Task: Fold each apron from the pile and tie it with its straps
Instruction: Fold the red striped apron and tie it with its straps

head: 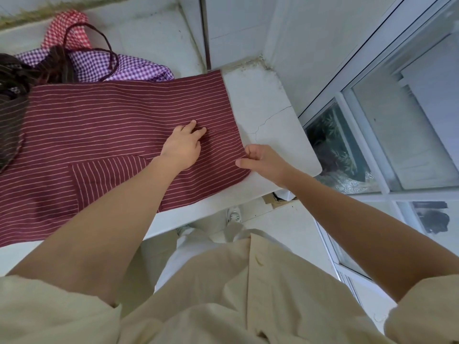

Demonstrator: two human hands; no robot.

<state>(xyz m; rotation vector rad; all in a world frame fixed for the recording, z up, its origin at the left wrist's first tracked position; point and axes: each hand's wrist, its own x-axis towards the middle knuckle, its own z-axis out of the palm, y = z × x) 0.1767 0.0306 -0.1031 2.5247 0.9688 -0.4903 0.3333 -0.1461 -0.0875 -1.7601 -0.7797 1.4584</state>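
A maroon apron with thin white stripes (104,125) lies spread flat on a white counter (268,115), a pocket showing near its front. My left hand (183,147) rests on the cloth near its right edge, fingers stretched forward and pressing down. My right hand (260,160) pinches the apron's right edge between thumb and curled fingers, just off the cloth over the counter. Behind the apron at the back left lies the pile: a purple gingham apron (119,67), a red gingham one (67,28) and a dark brown striped one (12,100), with a dark strap (99,36) looping over them.
The counter ends at a rounded corner (315,167) on the right, beside a window with white frames (367,135). A tiled wall (236,28) rises behind the counter. Below the front edge are my cream shirt and a shoe (233,214) on the floor.
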